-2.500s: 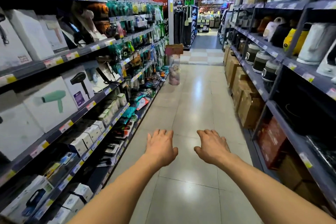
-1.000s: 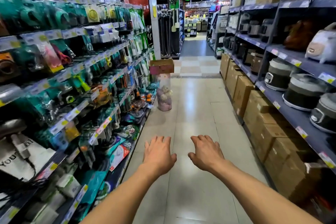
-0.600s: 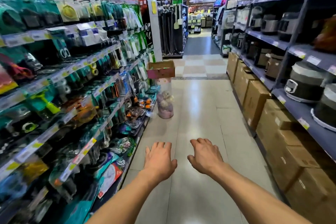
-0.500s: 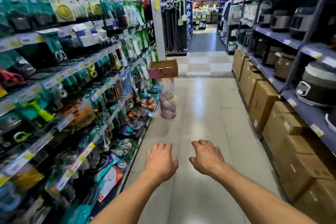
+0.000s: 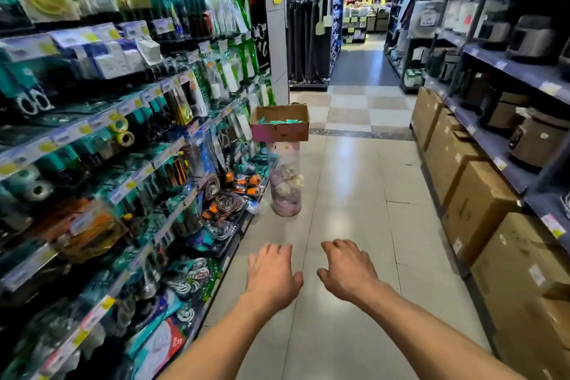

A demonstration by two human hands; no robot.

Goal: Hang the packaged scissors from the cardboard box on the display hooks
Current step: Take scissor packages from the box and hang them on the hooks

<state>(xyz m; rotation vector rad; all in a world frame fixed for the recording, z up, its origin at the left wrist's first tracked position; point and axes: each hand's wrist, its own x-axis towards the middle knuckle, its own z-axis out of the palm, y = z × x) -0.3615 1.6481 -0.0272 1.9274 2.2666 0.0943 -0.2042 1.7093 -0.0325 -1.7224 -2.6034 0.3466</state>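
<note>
While the cardboard box point(image 5: 279, 123) sits untouched on a clear tub ahead, both the left hand point(image 5: 273, 276) and right hand point(image 5: 347, 273) hang relaxed and empty short of it, so all hanging remains.

Single head view, forward-down along aisle point(image 5: 348, 188); left hand point(image 5: 273, 276), right hand point(image 5: 347, 273) close below.

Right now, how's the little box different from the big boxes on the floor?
The little box is open, teal packs inside; the big boxes look shut. The little box has a pink front; the big boxes are plain brown. The little box sits on a clear tub; the big boxes on the floor. Both are cardboard.
</note>
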